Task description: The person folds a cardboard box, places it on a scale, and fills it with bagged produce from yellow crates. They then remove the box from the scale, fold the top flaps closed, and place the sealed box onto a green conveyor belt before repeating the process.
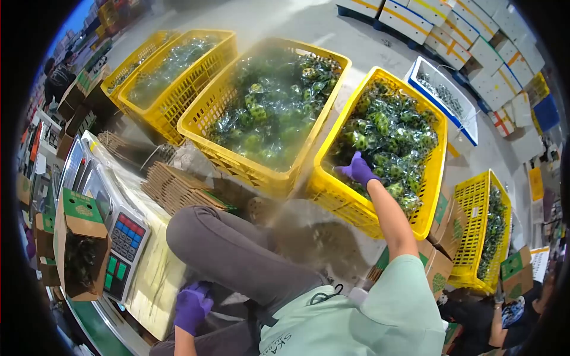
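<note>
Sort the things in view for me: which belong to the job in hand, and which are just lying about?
Likely in the job:
- yellow crate under the right hand
- bagged green produce inside it

Probably just lying about:
- blue-edged white tub beyond that crate
- stacked white boxes at the back

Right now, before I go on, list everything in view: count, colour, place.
Large crates: five, yellow, from back left to right
Wrapped produce: many, green in clear film, in the crates
Blue-rimmed box: one, white, beyond the right-centre crate
Stacked boxes: many, mostly white, upper right
Scale: one, pale with coloured keys, left
Cartons: several, brown and green, left and lower right
Flat cardboard: one stack, brown, beyond the scale
Other people: at least two, dark clothing, outer edges
Left hand: one, purple-gloved, beside the legs
Right hand: one, purple-gloved, at the right-centre crate's produce
</note>
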`<state>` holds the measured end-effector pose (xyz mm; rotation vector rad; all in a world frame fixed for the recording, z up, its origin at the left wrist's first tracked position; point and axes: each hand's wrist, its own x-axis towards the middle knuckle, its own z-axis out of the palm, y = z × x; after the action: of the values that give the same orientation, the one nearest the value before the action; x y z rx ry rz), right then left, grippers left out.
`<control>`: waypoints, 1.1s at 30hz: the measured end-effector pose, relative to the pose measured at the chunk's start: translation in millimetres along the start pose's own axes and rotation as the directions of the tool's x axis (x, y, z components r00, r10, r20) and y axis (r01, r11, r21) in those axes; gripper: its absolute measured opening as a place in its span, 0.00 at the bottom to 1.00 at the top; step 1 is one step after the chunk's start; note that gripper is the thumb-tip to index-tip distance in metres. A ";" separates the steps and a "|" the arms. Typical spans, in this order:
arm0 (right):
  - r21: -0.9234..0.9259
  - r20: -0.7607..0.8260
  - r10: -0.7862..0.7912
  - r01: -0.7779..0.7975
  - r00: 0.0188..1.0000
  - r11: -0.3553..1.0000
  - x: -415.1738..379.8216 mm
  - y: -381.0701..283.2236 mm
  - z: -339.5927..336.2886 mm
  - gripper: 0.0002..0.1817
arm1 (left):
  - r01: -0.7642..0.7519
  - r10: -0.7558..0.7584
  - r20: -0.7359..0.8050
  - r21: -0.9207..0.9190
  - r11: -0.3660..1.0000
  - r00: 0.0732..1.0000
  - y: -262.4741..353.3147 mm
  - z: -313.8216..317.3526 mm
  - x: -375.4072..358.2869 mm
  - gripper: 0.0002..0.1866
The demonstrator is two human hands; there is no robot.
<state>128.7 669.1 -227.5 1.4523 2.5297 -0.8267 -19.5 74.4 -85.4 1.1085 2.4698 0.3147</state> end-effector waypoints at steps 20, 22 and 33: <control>0.880 -0.195 -0.044 0.195 0.980 0.433 -37.2 29.0 -68.7 0.09 | -0.036 0.036 -0.006 0.017 0.999 0.999 -4.4 -2.9 -1.7 0.13; 0.962 -0.218 0.015 0.213 0.976 0.172 -43.8 39.2 -94.5 0.05 | -0.034 0.034 -0.010 0.016 0.999 0.999 -2.4 -2.3 -0.6 0.14; 0.930 -0.032 -0.556 -0.179 0.831 -0.321 -75.3 -31.5 -90.8 0.15 | -0.069 0.071 -0.022 0.077 0.995 0.997 3.3 -14.9 -3.8 0.12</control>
<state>158.4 644.9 -111.6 0.3244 1.0942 -3.3669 -21.8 73.2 -70.0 1.2316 2.4866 0.2580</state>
